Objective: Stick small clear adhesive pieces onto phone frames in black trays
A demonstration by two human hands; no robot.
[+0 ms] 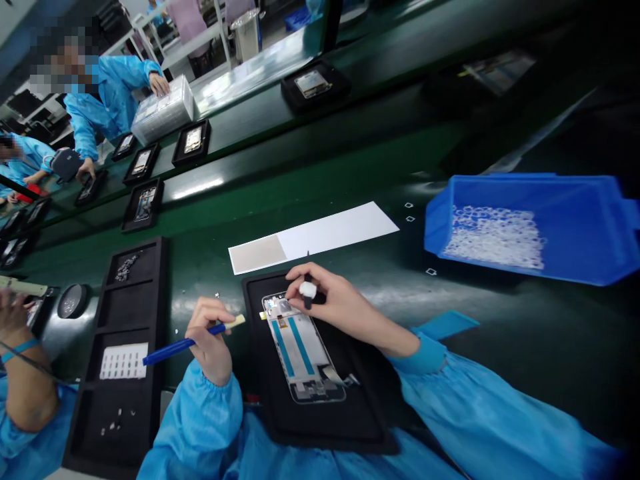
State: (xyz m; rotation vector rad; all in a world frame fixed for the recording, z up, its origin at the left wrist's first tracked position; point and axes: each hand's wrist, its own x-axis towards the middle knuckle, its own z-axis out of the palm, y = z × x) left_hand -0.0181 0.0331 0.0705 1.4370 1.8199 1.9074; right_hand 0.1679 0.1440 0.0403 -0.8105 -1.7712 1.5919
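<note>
In my left hand is a blue pen-like tool with a pale yellow tip, held between closed fingers. My right hand pinches a thin black tool with a white knob-like end, over the top of an opened phone body. The phone body is silver, with two blue strips along it and a loose flex cable near its lower end. It lies in a black foam tray in front of me. My right fingers partly cover its upper right corner.
A partitioned black tray with small parts stands left, beside a co-worker's hand. A white card lies ahead. At right, a blue bin holds many small white frames. Phone trays line the bench; people in blue work beyond.
</note>
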